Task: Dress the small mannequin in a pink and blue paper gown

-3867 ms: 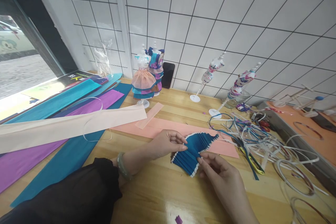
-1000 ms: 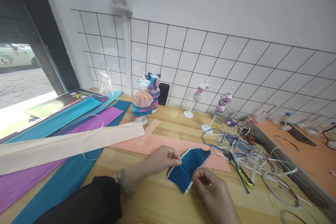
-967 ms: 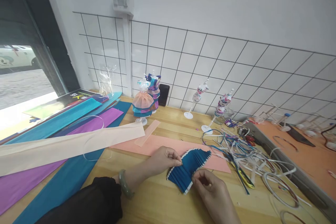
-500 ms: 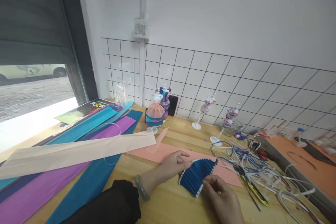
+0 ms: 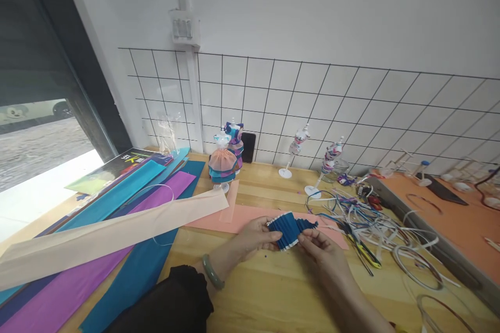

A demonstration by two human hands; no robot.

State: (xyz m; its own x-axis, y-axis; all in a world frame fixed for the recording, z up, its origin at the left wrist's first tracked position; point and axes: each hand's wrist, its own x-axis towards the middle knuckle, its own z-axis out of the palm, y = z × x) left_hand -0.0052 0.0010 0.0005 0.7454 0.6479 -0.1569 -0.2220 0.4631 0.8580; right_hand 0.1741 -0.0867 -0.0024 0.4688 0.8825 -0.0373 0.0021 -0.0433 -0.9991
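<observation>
A small piece of pleated dark-blue fabric point(image 5: 288, 229) with white edging is held up between my two hands, above the wooden table. My left hand point(image 5: 260, 235) pinches its left side, thumb on top. At the lower right edge, my right hand point(image 5: 318, 248) grips it between thumb and fingers. Behind the fabric lies a strip of salmon-pink cloth point(image 5: 246, 214) flat on the table. The pleats narrow to a bunched tip at the right.
Cloth strips lie at the left, with a cream one point(image 5: 117, 231) on top. Dressed mini mannequins point(image 5: 222, 158) and barer ones point(image 5: 300, 140) stand at the back. At the right are tangled cords point(image 5: 363, 213), yellow-handled scissors point(image 5: 367, 255) and an orange-lined tray point(image 5: 449, 229).
The pleated fabric has been lifted and turned in my hands. My left hand now pinches its left side instead of lying beside it with fingers extended. The camera view has shifted.
</observation>
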